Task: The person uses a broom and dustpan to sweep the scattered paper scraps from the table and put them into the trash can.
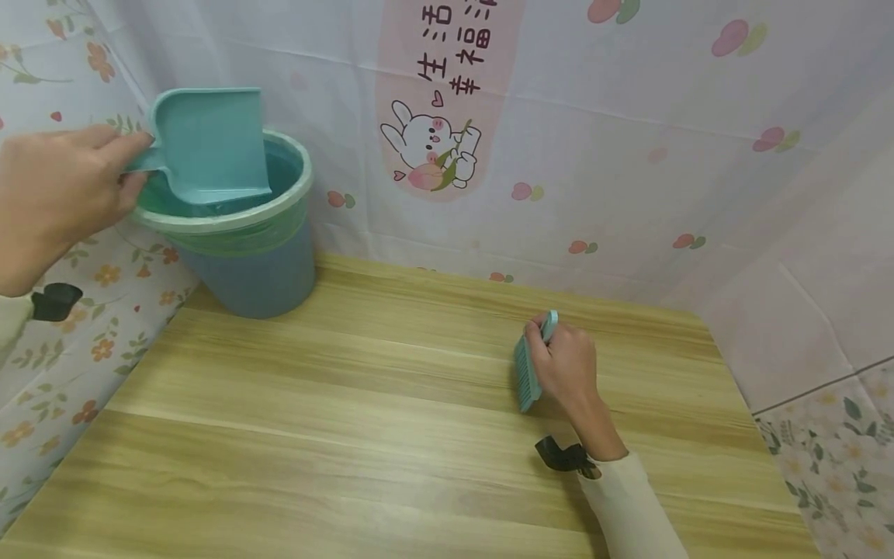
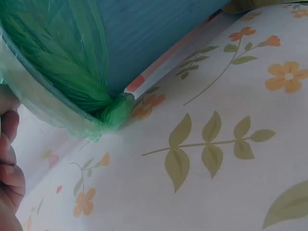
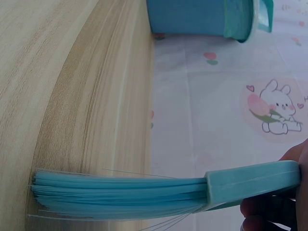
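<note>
My left hand (image 1: 77,186) grips the handle of a teal dustpan (image 1: 209,144), which is tilted on edge over the mouth of a blue trash bin (image 1: 251,272). In the left wrist view only the fingertips (image 2: 10,163) show at the left edge, beside the bin's rim. A green plastic bag (image 2: 67,62) lines the bin and folds over its rim. On the right, my right hand (image 1: 569,361) holds a small teal hand brush (image 1: 527,376) by its handle. Its blue bristles (image 3: 115,195) point down at the wooden table in the right wrist view.
The bin stands at the back left corner of the wooden table (image 1: 335,435). Behind it hangs a white cloth (image 1: 615,194) with a printed rabbit and fruit. Floral cloth (image 1: 105,310) covers the left side. Black wrist mounts (image 1: 562,454) sit at the cuffs.
</note>
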Demonstrator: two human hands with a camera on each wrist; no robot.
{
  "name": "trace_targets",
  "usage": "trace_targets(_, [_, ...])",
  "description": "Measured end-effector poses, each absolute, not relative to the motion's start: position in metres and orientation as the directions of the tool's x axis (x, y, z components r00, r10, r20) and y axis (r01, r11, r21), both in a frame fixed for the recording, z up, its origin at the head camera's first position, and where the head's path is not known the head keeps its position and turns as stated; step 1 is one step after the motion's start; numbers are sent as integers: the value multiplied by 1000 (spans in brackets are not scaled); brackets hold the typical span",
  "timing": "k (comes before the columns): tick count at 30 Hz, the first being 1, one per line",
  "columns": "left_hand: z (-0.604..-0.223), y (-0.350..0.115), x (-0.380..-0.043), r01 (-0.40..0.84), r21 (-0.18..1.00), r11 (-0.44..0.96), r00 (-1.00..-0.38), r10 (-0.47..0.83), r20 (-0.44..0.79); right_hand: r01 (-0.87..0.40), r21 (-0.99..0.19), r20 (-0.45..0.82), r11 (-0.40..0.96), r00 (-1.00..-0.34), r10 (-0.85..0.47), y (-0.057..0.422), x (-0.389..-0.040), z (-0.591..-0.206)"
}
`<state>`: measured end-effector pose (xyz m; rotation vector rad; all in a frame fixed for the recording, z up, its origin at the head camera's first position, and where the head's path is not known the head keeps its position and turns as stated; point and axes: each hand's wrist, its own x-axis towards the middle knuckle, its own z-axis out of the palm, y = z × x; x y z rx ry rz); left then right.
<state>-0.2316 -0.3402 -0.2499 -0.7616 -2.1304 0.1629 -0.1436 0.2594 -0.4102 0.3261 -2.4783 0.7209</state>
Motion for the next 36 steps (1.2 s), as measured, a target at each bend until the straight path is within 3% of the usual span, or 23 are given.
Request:
trace_targets(4, [-251, -339, -232, 446, -326, 833, -454, 525, 720, -365, -428, 554, 827, -829, -79, 259, -144, -410])
trace_targets(9, [-252, -337, -229, 433, -257, 864, -503, 468, 727, -364, -426, 553, 828, -830, -80, 258, -144, -410])
trace_targets(14, [-251, -333, -224, 437, -243, 866, -550, 471, 690, -363, -423, 553, 830, -830, -81, 257, -144, -410])
trace_targets(17, [-253, -329, -221, 464, -239, 853, -547, 488, 680, -365, -423, 554, 829, -828, -82, 257, -144, -410])
trace_targets(27, [-257, -305, -216, 566, -240, 789, -470, 548, 692, -375, -424, 564, 824, -822, -83, 259, -143, -412])
trace_targets(36, [-268, -268, -216, 684, -277, 674, -328, 624, 709, -383, -421, 578, 822, -812, -82, 258, -142, -413])
